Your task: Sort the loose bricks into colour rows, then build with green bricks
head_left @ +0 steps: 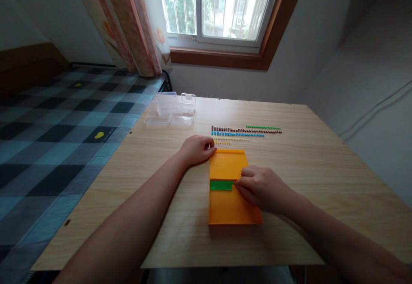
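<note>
An orange plastic tray (228,209) with a divider across it lies on the table in front of me. Just below the divider a green strip (220,185) rests inside it. My right hand (259,185) reaches over the tray's right side, its fingers pinched at the right end of the strip; what they hold is too small to tell. At the tray's far left corner my left hand (198,150) is closed, thumb and fingertips together, touching or nearly touching the corner. Small yellow pieces (225,143) lie beside those fingers. Anything inside that grip is hidden.
Beyond the tray, small brown pieces (238,130), blue pieces (238,134) and green pieces (262,127) lie in rows on the wooden table (305,155). Clear plastic boxes (172,111) stand at the far left. A bed (80,116) adjoins the table's left side.
</note>
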Demonstrator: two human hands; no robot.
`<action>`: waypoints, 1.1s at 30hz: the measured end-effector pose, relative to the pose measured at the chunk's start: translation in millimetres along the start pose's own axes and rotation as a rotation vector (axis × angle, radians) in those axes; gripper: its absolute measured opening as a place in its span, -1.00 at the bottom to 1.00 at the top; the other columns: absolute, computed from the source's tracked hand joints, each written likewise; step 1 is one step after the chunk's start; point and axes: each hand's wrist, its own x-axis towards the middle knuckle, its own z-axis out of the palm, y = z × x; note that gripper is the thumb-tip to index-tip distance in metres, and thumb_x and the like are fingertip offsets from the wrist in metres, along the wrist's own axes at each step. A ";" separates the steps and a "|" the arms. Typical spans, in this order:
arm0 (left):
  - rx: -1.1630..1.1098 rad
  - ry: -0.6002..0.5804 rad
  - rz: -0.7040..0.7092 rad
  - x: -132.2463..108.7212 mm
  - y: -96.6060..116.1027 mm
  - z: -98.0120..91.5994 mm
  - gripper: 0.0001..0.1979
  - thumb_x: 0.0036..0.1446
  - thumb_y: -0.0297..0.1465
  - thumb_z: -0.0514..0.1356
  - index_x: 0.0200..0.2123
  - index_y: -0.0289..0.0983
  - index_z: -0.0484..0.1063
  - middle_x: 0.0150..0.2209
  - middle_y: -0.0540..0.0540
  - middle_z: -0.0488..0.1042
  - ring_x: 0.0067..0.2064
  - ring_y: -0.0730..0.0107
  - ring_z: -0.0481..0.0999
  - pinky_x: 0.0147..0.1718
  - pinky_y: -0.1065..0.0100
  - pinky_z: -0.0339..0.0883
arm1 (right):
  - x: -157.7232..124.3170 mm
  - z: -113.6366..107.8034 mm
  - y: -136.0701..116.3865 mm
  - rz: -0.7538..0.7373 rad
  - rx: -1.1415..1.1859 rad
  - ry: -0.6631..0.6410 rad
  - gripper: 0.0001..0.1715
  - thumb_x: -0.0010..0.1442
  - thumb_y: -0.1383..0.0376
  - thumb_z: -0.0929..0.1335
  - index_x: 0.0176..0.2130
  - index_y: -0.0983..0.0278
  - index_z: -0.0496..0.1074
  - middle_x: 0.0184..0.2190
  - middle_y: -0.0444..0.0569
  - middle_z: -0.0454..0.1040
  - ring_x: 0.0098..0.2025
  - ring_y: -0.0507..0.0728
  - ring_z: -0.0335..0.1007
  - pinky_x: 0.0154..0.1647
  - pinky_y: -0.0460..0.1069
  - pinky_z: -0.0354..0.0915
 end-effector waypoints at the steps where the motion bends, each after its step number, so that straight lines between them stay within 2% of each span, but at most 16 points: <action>1: 0.000 -0.001 -0.002 0.0 0.1 -0.1 -0.81 0.15 -0.27 0.21 -0.44 -0.22 0.52 -0.44 -0.02 0.55 -0.42 0.39 0.41 -0.45 0.36 0.09 | 0.0 -0.1 0.0 -0.003 -0.005 0.009 -0.67 0.34 0.35 0.29 -0.45 0.27 0.49 -0.46 -0.08 0.42 -0.44 0.03 0.17 -0.40 0.00 -0.01; 6: -0.008 -0.010 -0.007 0.3 0.2 -0.8 -0.80 0.15 -0.25 0.22 -0.44 -0.23 0.52 -0.45 -0.02 0.54 -0.43 0.39 0.40 -0.44 0.36 0.09 | -0.5 0.3 1.8 -0.051 0.025 0.095 -0.69 0.33 0.36 0.30 -0.42 0.25 0.52 -0.48 -0.09 0.44 -0.45 0.04 0.22 -0.41 0.00 0.02; 10: -0.010 -0.005 -0.008 0.6 -0.2 -1.3 -0.78 0.16 -0.25 0.21 -0.45 -0.23 0.51 -0.46 -0.01 0.53 -0.44 0.40 0.39 -0.45 0.36 0.07 | 0.5 -1.2 17.7 -0.052 0.086 0.352 -0.76 0.37 0.32 0.32 -0.27 0.24 0.58 -0.45 -0.06 0.49 -0.39 0.08 0.31 -0.35 0.00 0.16; 15: -0.019 0.000 -0.010 0.2 -0.1 -2.7 -0.77 0.18 -0.24 0.20 -0.44 -0.23 0.51 -0.47 -0.01 0.52 -0.45 0.40 0.38 -0.45 0.37 0.06 | 3.3 -1.1 64.2 0.161 0.071 0.700 -0.84 0.32 0.28 0.38 -0.23 0.19 0.61 -0.41 -0.01 0.53 -0.28 0.19 0.40 -0.16 0.10 0.32; 19: -0.017 0.001 -0.010 0.7 -0.3 -3.4 -0.75 0.19 -0.22 0.19 -0.43 -0.23 0.52 -0.47 -0.02 0.52 -0.45 0.39 0.38 -0.45 0.37 0.06 | 5.3 9.6 96.2 0.330 0.016 0.842 -0.81 0.32 0.24 0.38 -0.23 0.19 0.63 -0.31 0.03 0.55 -0.16 0.23 0.42 -0.04 0.16 0.33; 24: -0.009 -0.005 -0.019 1.4 -0.8 -3.3 -0.76 0.19 -0.22 0.20 -0.42 -0.23 0.54 -0.45 -0.03 0.54 -0.44 0.38 0.40 -0.45 0.37 0.07 | 10.6 16.2 106.5 0.411 -0.048 0.788 -0.78 0.32 0.19 0.39 -0.22 0.16 0.66 -0.20 0.03 0.56 -0.05 0.24 0.40 0.09 0.18 0.27; 28: -0.013 0.008 -0.019 0.9 -1.2 -2.7 -0.75 0.20 -0.21 0.19 -0.41 -0.22 0.55 -0.44 -0.03 0.55 -0.44 0.38 0.41 -0.45 0.37 0.07 | 21.9 3.1 120.4 0.487 -0.157 0.655 -0.75 0.31 0.14 0.39 -0.21 0.13 0.68 0.02 0.06 0.54 0.15 0.30 0.30 0.21 0.21 0.15; 31: -0.026 0.014 -0.013 1.2 -2.4 -1.4 -0.74 0.21 -0.20 0.18 -0.40 -0.22 0.55 -0.44 -0.04 0.55 -0.43 0.37 0.41 -0.44 0.36 0.07 | 37.8 -8.5 142.4 0.541 -0.232 0.543 -0.77 0.28 0.16 0.40 -0.21 0.12 0.69 0.17 0.04 0.46 0.32 0.37 0.13 0.28 0.26 0.06; 33: -0.026 0.015 -0.006 1.7 -3.4 -0.5 -0.72 0.21 -0.19 0.18 -0.41 -0.22 0.54 -0.45 -0.04 0.55 -0.44 0.37 0.40 -0.44 0.36 0.07 | 51.6 -14.1 158.1 0.567 -0.255 0.468 -0.79 0.26 0.17 0.42 -0.21 0.12 0.70 0.21 0.03 0.44 0.35 0.39 0.08 0.30 0.28 0.03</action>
